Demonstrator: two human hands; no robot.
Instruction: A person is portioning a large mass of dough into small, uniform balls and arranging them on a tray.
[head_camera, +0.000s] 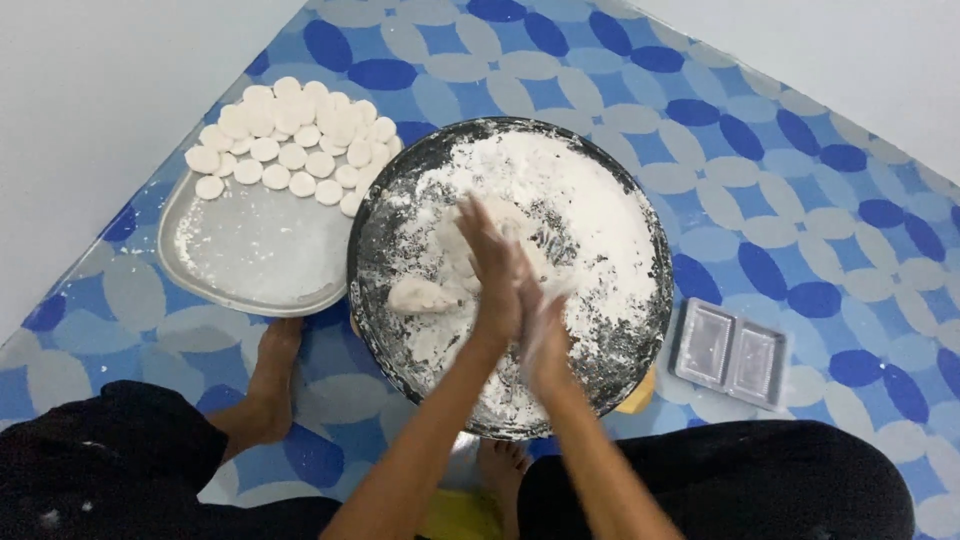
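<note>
My left hand (492, 272) and my right hand (543, 325) are pressed palm to palm over a large round black pan (640, 345) dusted with white flour. Both hands are floury and blurred. What lies between the palms is hidden. A lump of white dough (420, 296) rests in the pan just left of my hands, with more dough behind them. To the left, a round metal tray (250, 262) carries several flat white dough discs (290, 140) stacked along its far side.
I sit on a floor mat (760, 180) with blue and grey ovals. A small clear two-compartment plastic container (730, 352) lies right of the pan. My bare foot (272, 375) rests below the tray. White walls stand on both sides.
</note>
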